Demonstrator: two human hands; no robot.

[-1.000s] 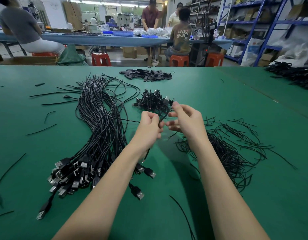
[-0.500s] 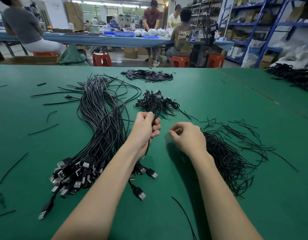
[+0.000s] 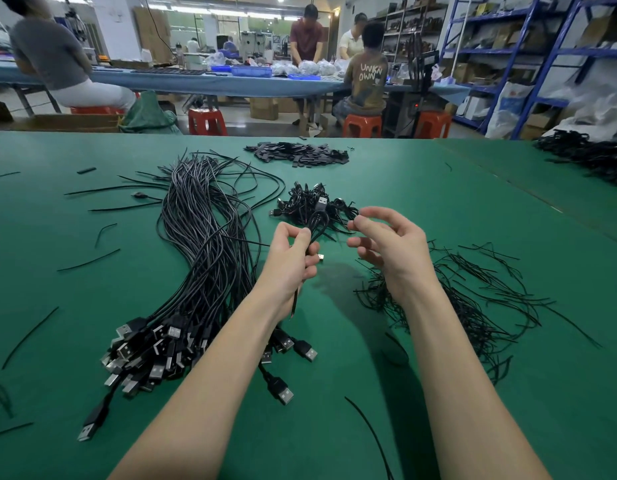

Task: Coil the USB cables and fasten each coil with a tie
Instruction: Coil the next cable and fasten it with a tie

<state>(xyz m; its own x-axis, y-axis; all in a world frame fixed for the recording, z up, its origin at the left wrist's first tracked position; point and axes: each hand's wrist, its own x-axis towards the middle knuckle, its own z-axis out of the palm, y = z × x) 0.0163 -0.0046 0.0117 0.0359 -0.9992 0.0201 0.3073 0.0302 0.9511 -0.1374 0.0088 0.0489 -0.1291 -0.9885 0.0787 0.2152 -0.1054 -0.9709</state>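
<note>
Coiled USB cable (image 3: 317,221) sits pinched in the left hand (image 3: 290,261), thumb and curled fingers gripping the folded strands so that the loop and its plug stand up above the knuckles, while a loose end hangs below the wrist. The right hand (image 3: 392,252) hovers just beside it, apart from the cable, fingers loosely bent with thumb and forefinger close together; whether a tie sits between them is too fine to tell. Both hands are raised over the green counter (image 3: 386,174). Just beyond them lies a small heap of finished coils (image 3: 300,202). To the left, a long bundle of straight USB cables (image 3: 206,251) runs from far to near, its plugs (image 3: 151,351) clustered at the near end. To the right of the right arm spreads a pile of thin black wire ties (image 3: 473,306), and single ties lie scattered at the left side. At the far middle rests a flat heap of small black pieces (image 3: 296,154).
</note>
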